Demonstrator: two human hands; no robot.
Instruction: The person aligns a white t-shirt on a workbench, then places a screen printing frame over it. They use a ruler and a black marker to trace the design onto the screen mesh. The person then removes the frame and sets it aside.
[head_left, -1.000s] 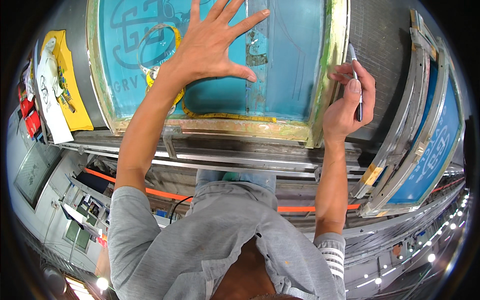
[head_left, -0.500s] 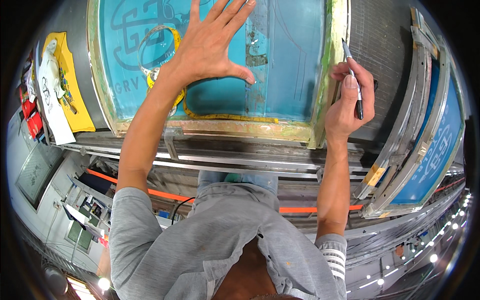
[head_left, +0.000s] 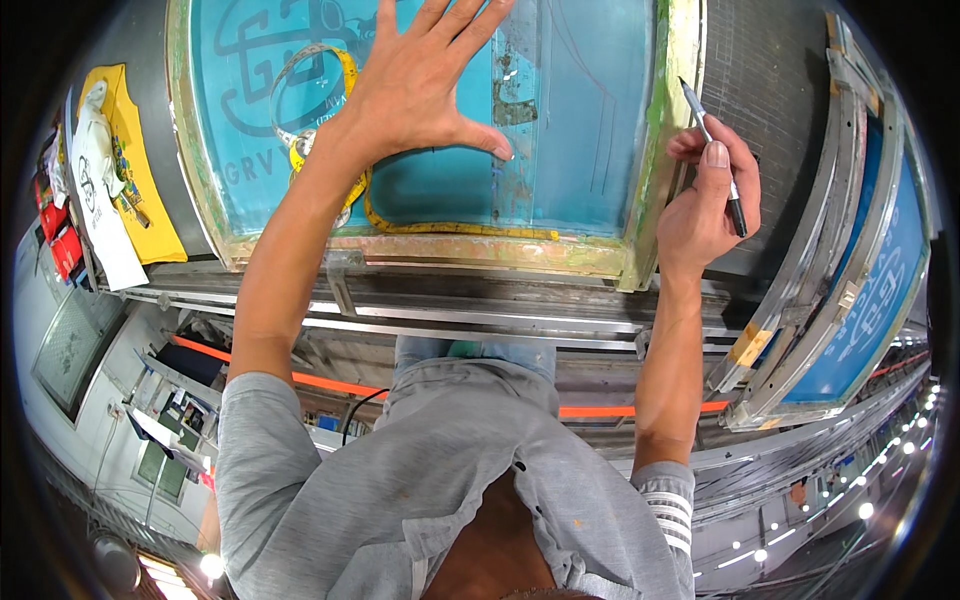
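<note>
A blue mesh printing screen [head_left: 430, 195] in a worn, paint-stained frame [head_left: 480, 258] lies before me, with dark lettering and thin drawn lines on the mesh. My left hand [head_left: 420, 90] is spread flat over it, its thumb at the edge of a clear, stained strip [head_left: 515, 113] running up the mesh. A yellow tape measure [head_left: 450, 231] curls beneath my left wrist and along the near rail. My right hand [head_left: 712, 195] grips a grey-and-black marker pen [head_left: 696, 105] between thumb and fingers. Its tip is at the frame's right rail; whether it touches cannot be told.
More framed screens [head_left: 860, 260] lean at the right. A yellow shirt [head_left: 150, 190] and a white printed cloth [head_left: 105, 190] lie at the left on the dark table [head_left: 770, 60]. A metal rail [head_left: 480, 322] runs along the table's near edge, close to my body.
The pen slants more: my right hand has shifted slightly right while the tip has edged left over the frame rail. My left hand stays spread in place. The whole view has shifted slightly.
</note>
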